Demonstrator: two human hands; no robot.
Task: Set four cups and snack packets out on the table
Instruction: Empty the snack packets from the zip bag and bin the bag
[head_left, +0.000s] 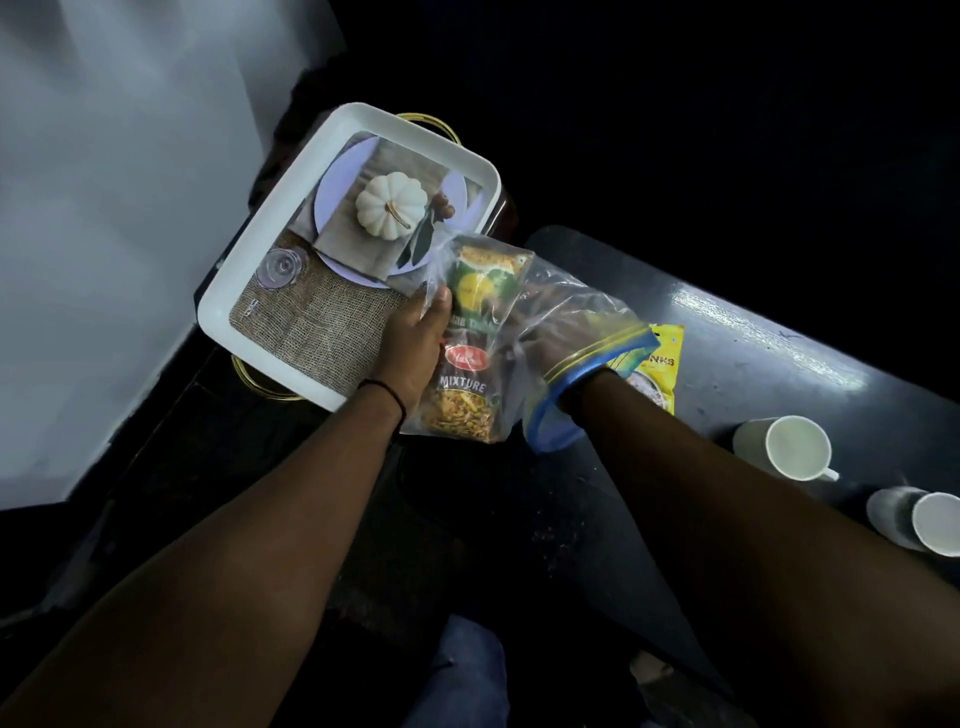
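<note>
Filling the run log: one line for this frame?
left hand: holds bag | right hand: inside bag | Mixture packet: in bag | yellow packet, two cups: on table

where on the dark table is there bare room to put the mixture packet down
The dark table is bare along its shiny far stretch, beyond the yellow packet, and between that packet and the nearer white cup. The near right edge is crowded by the two cups.
</note>
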